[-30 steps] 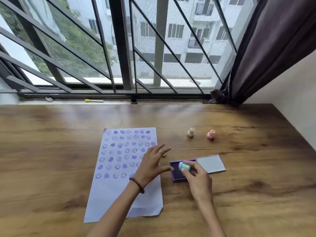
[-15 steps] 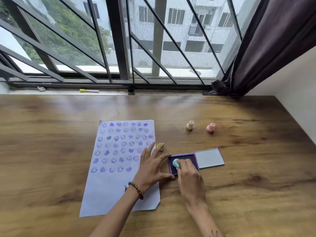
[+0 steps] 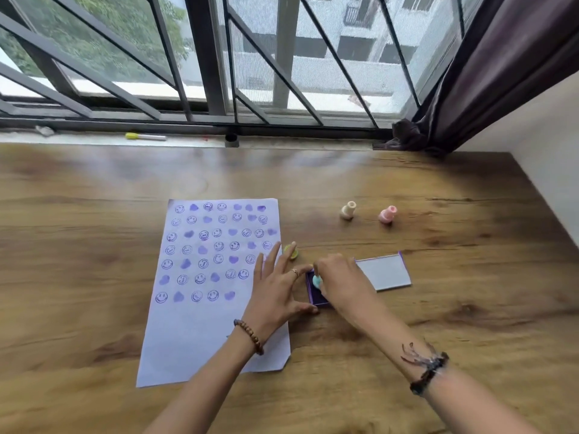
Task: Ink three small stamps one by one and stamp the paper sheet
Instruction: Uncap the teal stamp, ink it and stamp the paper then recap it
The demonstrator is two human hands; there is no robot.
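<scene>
A white paper sheet (image 3: 200, 327) lies on the wooden table, its upper half covered with rows of purple smiley and heart prints. Right of it sits a purple ink pad (image 3: 315, 297) with its lid (image 3: 383, 272) folded open to the right. My right hand (image 3: 341, 281) holds a small light-blue stamp (image 3: 317, 280) pressed down on the pad. My left hand (image 3: 279, 286) lies flat with fingers spread, its thumb against the pad's left edge, partly over the paper. A cream stamp (image 3: 347, 210) and a pink stamp (image 3: 387, 214) stand farther back.
A small yellow-green stamp (image 3: 293, 252) lies just beyond my left fingertips. A yellow marker (image 3: 144, 136) rests on the window sill behind the table (image 3: 470, 308). A dark curtain (image 3: 488, 73) hangs at the back right, beside a white wall.
My right hand has brought the blue stamp down onto the ink pad. My left hand has settled flat against the pad's left edge. The camera has moved closer.
</scene>
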